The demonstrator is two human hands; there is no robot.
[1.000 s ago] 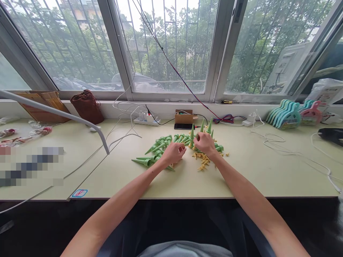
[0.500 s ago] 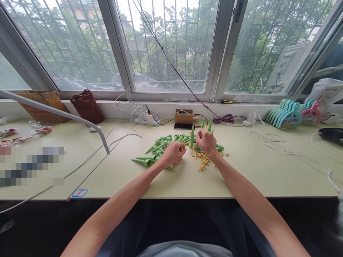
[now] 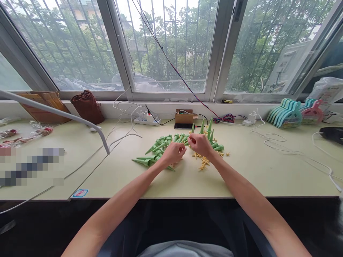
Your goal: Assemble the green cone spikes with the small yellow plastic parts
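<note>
My left hand (image 3: 174,152) hovers low over the table with its fingers curled into a pinch; what sits in them is mostly hidden. Close by on the right, my right hand (image 3: 199,144) is closed too, and its fingertips hide whatever they hold. A heap of green plastic spikes (image 3: 160,143) with wide collared ends lies behind and left of my left hand. Several spikes (image 3: 209,127) stand point-up behind my right hand. Small yellow pointed plastic pieces (image 3: 204,163) are scattered beneath my right hand and wrist.
At the back stand a power strip (image 3: 147,120), a phone (image 3: 184,126) and a small cardboard box (image 3: 184,116). Turquoise hangers (image 3: 285,114) are at the right. White cables (image 3: 292,151) cross the tabletop. A grey-white curved tube (image 3: 99,130) reaches in from the left.
My right hand has moved left, away from the upright spikes and closer to my left hand, uncovering more of them. My left hand has stayed nearly still.
</note>
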